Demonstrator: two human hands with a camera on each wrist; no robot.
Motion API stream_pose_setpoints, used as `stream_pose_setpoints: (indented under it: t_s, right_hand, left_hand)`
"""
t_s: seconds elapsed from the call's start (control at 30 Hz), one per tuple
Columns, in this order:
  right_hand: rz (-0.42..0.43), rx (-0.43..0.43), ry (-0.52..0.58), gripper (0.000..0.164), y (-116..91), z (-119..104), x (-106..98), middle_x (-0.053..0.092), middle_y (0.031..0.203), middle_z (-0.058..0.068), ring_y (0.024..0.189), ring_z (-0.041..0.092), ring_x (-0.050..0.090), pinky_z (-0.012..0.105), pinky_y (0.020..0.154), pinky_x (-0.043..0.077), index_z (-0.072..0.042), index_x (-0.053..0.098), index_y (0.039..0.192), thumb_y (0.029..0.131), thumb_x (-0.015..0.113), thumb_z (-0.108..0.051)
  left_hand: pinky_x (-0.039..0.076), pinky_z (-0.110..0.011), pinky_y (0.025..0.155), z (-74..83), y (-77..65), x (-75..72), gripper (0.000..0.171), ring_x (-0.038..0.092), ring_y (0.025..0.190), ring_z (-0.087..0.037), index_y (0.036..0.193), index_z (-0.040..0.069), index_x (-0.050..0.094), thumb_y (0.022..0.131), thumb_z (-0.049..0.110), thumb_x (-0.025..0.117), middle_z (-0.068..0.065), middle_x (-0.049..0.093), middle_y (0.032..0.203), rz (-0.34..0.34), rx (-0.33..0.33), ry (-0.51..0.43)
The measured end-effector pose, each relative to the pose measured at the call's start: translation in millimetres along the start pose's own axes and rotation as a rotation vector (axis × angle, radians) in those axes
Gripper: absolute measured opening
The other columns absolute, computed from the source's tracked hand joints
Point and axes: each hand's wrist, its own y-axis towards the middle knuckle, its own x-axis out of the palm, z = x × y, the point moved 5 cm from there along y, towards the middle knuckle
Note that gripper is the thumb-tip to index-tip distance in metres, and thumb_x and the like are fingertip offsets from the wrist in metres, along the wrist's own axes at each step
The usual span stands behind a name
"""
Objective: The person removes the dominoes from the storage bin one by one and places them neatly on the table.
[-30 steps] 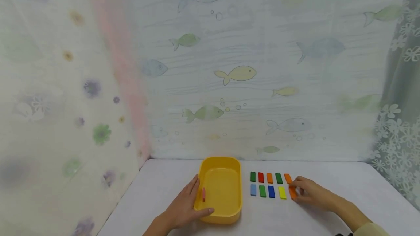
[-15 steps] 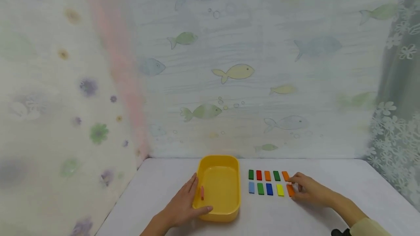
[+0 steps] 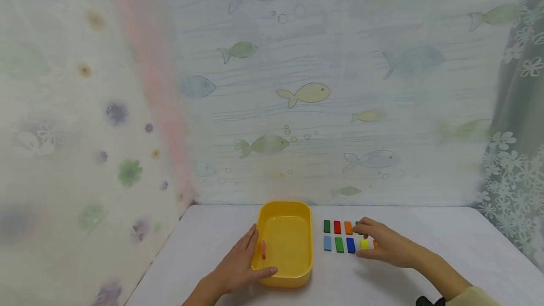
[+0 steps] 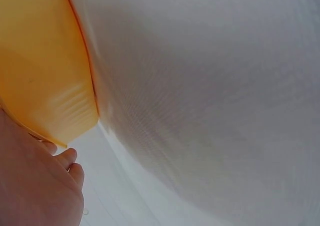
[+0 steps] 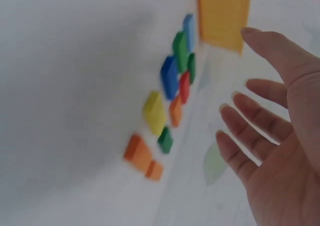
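Observation:
My left hand (image 3: 235,263) rests against the left side of a yellow plastic tub (image 3: 308,249), fingers straight along its outer wall and thumb over the front rim corner. A small pinkish-red strip (image 3: 263,250) shows inside the tub by its left wall. Right of the tub lie two rows of flat coloured rectangular blocks. My right hand (image 3: 391,244) hovers over their right end, holding nothing, with its fingers spread. Below it are the yellow block (image 5: 154,113) and an orange block (image 5: 138,152). The dark blue block (image 3: 350,245) lies just left of its thumb.
The blocks lie on a white-covered table (image 3: 340,282). Behind it hangs a fish-patterned curtain (image 3: 312,93), with a flower-patterned curtain (image 3: 129,172) at the left. A black object (image 3: 429,301) shows near the right sleeve.
My right hand has left the two orange blocks at the right end and shifted left, above the yellow and green blocks. The left hand stays at the tub.

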Motion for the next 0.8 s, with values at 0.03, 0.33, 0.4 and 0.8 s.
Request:
stream_pose_setpoints:
  t_s: [0.03,0.33,0.4,0.8]
  right_hand:
    - [-0.002,0.0,0.001,0.049,2,-5,1,0.06,0.124,0.01,0.109,0.031,0.058,0.049,0.091,0.058,-0.005,0.065,0.129,0.091,0.078,-0.034]
    - [-0.026,-0.017,0.014,0.054,17,-37,16,0.058,0.129,0.001,0.111,0.027,0.059,0.048,0.094,0.057,-0.014,0.062,0.135,0.094,0.071,-0.048]
    - [-0.019,-0.041,0.003,0.056,20,-44,18,0.058,0.13,-0.001,0.11,0.025,0.059,0.046,0.094,0.057,-0.015,0.062,0.137,0.095,0.068,-0.052]
    - [-0.022,-0.137,0.065,0.052,48,-93,46,0.057,0.135,-0.001,0.114,0.018,0.059,0.04,0.1,0.055,-0.016,0.061,0.137,0.098,0.066,-0.049]
  left_hand:
    - [0.027,-0.062,0.119,0.5,0.3,-0.3,0.116,0.023,0.154,-0.037,0.165,0.006,0.014,0.086,0.079,0.057,-0.009,0.007,0.172,0.0,0.0,0.001]
    - [0.028,-0.062,0.119,2.0,0.9,-0.1,0.117,0.025,0.153,-0.037,0.164,0.006,0.014,0.085,0.079,0.058,-0.009,0.008,0.172,-0.017,-0.007,-0.002]
    - [0.028,-0.062,0.119,1.7,1.5,0.5,0.117,0.025,0.153,-0.037,0.165,0.006,0.014,0.085,0.08,0.057,-0.009,0.008,0.172,-0.021,-0.012,0.0]
    - [0.03,-0.062,0.118,3.2,-2.3,-1.3,0.115,0.027,0.152,-0.038,0.164,0.004,0.016,0.086,0.078,0.058,-0.011,0.01,0.172,-0.003,0.004,0.009]
